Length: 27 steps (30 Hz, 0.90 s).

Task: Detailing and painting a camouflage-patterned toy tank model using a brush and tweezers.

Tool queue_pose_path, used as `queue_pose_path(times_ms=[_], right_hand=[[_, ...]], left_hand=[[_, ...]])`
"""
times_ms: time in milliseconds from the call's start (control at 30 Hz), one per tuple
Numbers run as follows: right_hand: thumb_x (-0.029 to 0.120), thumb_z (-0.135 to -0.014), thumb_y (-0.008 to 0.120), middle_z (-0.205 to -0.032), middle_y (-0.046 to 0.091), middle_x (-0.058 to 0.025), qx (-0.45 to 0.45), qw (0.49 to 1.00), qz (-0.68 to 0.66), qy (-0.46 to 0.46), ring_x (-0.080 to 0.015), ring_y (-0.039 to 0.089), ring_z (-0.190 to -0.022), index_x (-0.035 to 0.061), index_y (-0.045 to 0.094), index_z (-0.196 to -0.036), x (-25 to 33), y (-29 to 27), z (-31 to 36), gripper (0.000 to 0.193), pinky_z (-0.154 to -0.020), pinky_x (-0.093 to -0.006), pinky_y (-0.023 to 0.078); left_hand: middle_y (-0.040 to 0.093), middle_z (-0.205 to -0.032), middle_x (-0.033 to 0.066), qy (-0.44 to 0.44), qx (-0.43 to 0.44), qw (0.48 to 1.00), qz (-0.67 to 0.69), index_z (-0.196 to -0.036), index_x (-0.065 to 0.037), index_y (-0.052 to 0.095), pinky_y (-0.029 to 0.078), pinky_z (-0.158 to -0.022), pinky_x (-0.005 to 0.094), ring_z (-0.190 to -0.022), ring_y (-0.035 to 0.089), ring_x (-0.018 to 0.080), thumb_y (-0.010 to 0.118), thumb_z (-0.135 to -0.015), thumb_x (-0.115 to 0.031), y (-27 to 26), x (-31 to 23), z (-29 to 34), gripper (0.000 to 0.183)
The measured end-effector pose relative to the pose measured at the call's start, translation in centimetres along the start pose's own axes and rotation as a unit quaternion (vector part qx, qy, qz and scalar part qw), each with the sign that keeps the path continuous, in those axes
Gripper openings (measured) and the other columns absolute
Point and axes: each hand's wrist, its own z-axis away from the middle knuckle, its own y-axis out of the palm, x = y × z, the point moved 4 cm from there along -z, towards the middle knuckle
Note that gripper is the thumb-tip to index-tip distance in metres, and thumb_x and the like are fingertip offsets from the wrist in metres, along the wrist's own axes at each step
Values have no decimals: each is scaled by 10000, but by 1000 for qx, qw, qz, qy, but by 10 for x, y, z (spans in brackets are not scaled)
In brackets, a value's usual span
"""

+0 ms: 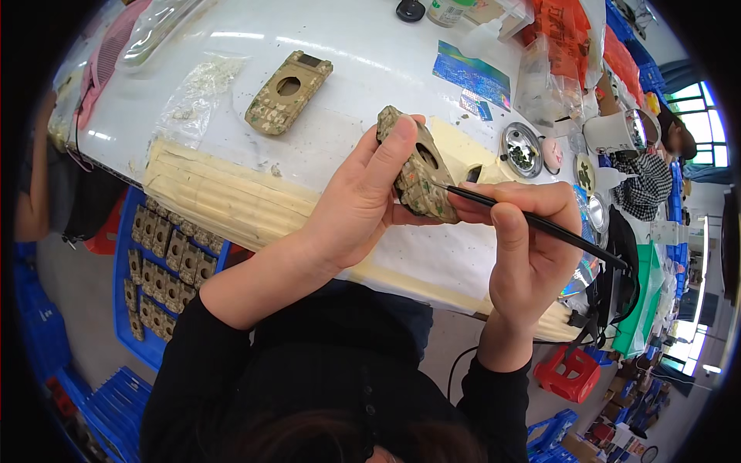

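Observation:
My left hand [363, 181] grips a camouflage-painted model tank hull [421, 174], thumb across its top end. The hull is tilted, and the round opening in its deck faces up. In my right hand [532, 239] is a pair of slim black tweezers [552, 225], pinched between thumb and fingers. Their fine tip meets the side of the hull near the round opening; whether it holds a small part is too small to tell. A second camouflage tank hull [289, 91] lies on the white table to the left, beyond my left hand.
Yellowish padding [224, 189] lines the near table edge. A round metal dish [522, 149] holds small dark green bits. Clear plastic bags [204, 92] and a blue card [472, 75] lie about. A blue crate [127, 309] of tank hulls stands lower left, a red stool [567, 374] lower right.

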Motion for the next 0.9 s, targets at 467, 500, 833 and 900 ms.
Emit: queue_pose_path(times_ms=[467, 500, 833, 900], right_hand=[[19, -836, 631, -881, 626, -128, -49, 998, -37, 28, -168, 605, -778, -35, 559, -891, -1, 2, 4, 106, -711, -265, 477], [8, -823, 646, -883, 627, -106, -59, 996, -50, 35, -148, 594, -779, -32, 579, -888, -2, 3, 4, 102, -714, -250, 459], [3, -835, 627, -886, 631, -121, -64, 995, -62, 35, -161, 610, -793, -38, 558, -884, -2, 3, 4, 94, -723, -255, 465], [3, -836, 624, -885, 632, -124, -66, 995, -66, 34, -162, 611, -791, -41, 553, -881, -2, 3, 4, 95, -723, -257, 466]], left_hand=[[523, -1138, 59, 4, -2, 1000, -7, -1297, -93, 366, 524, -831, 332, -1026, 573, 153, 337, -942, -530, -2, 0, 0, 564], [523, -1140, 60, 5, -2, 1000, -6, -1297, -92, 366, 523, -832, 332, -1029, 572, 153, 337, -942, -531, -2, 0, 0, 565], [512, -1173, 67, 3, -2, 1000, 6, -1302, -93, 362, 509, -859, 339, -1066, 553, 154, 338, -942, -531, -2, 1, -1, 567], [511, -1177, 68, 2, -1, 1000, 10, -1302, -94, 362, 506, -862, 339, -1069, 552, 155, 340, -941, -532, -1, 0, -1, 568]])
